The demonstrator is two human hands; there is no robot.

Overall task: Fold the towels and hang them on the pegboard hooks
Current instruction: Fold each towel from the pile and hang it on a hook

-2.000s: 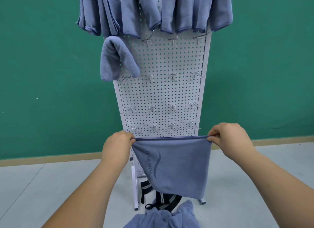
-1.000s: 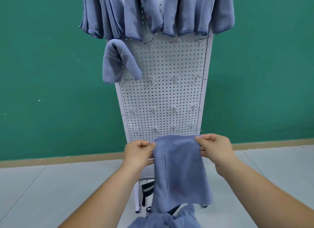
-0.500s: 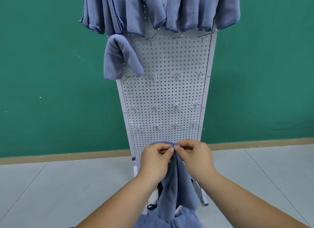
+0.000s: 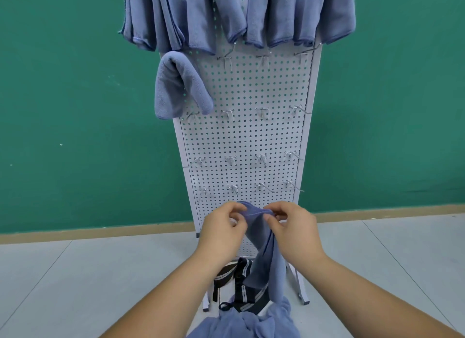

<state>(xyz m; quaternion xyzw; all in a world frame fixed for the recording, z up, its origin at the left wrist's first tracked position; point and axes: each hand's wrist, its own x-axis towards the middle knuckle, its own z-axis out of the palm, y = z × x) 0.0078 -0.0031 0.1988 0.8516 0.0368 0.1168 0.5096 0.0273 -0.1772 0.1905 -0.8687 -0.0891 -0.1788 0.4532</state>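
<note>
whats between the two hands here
The folded top of the blue towel, pinched by the left hand and the right hand, in the head view.

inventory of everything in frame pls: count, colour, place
pegboard: one, white, standing on the floor
hooks: over a dozen bare, silver, in rows on the pegboard
hung towels: several, count unclear, blue-grey, top row
folded towel: one, blue-grey, draped on a left-edge hook below the top row
towel pile: count unclear, blue-grey, bottom edge of view
striped straps: dark with pale stripes, at the pegboard's foot
wall: green, behind the pegboard
floor: pale grey
held towel: one, blue-grey, hanging from both hands
left hand, right hand: each pinches the held towel's top
</note>
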